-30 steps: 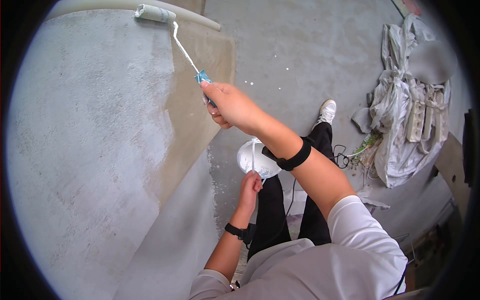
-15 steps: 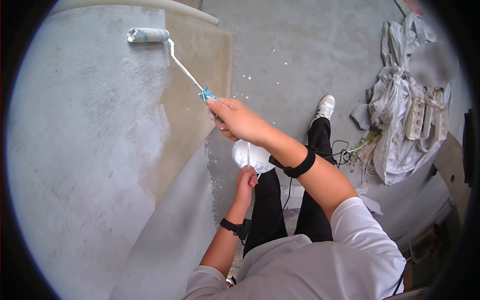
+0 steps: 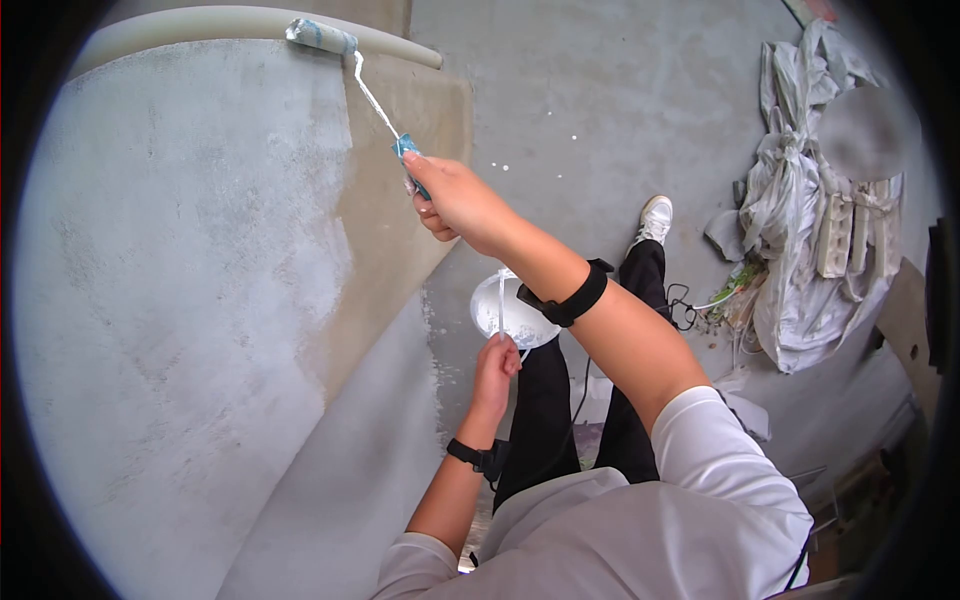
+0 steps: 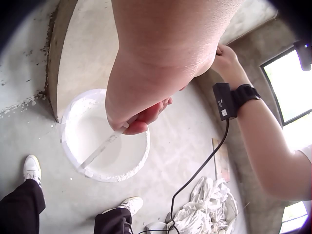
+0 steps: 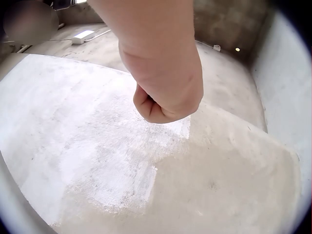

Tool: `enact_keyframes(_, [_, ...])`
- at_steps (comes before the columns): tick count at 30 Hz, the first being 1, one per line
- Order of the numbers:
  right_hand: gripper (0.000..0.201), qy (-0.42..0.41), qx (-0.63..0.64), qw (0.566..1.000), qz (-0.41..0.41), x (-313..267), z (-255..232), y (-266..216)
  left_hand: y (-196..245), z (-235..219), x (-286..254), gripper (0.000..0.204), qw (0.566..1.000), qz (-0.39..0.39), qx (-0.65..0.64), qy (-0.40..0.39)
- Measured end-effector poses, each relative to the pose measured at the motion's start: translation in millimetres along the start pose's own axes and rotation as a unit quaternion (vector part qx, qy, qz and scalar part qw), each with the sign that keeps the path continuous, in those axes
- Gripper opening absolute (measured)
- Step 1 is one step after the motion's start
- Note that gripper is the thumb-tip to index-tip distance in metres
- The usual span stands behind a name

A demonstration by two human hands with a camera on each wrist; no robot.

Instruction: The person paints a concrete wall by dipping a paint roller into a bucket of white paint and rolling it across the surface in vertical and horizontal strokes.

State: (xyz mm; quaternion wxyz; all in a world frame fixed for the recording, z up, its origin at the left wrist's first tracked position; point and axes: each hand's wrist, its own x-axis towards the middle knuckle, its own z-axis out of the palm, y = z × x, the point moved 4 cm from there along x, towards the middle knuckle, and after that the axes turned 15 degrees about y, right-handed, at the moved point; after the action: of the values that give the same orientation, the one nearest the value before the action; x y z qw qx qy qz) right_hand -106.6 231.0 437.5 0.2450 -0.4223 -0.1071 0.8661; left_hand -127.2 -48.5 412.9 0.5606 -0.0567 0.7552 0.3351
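Note:
My right hand grips the blue handle of a paint roller, whose white-coated sleeve lies at the top edge of the partly whitened wall. In the right wrist view the curled right hand hides the roller. My left hand holds the strap-like handle of a white bucket by my legs. White paint shows inside the bucket in the left wrist view, with the left hand curled round its handle.
A pale pipe runs beyond the wall's top edge. Crumpled white sacks with debris lie on the floor at the right. White drops spot the floor. A black cable hangs from the right wrist's camera.
Over the last half second the roller and right hand have moved up in the head view, toward the wall's top edge. Between the earlier two frames they had moved down. The left hand keeps its hold.

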Motion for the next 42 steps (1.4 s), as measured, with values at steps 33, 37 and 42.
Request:
enact_keyframes(33, [0.042, 0.023, -0.077, 0.994, -0.067, 2.6, -10.7, 7.0, 1.0, 13.5, -12.6, 0.024, 1.0, -0.004, -0.013, 0.006])
enact_keyframes(37, [0.042, -0.007, -0.064, 0.996, -0.06, 15.7, -8.9, 8.7, 0.6, 10.5, -12.0, 0.024, 1.0, -0.001, -0.008, 0.002])
enact_keyframes(42, [0.043, -0.036, -0.088, 0.995, -0.035, 20.1, -14.2, 10.5, -0.9, 4.6, -11.3, 0.023, 1.0, 0.003, -0.004, -0.002])
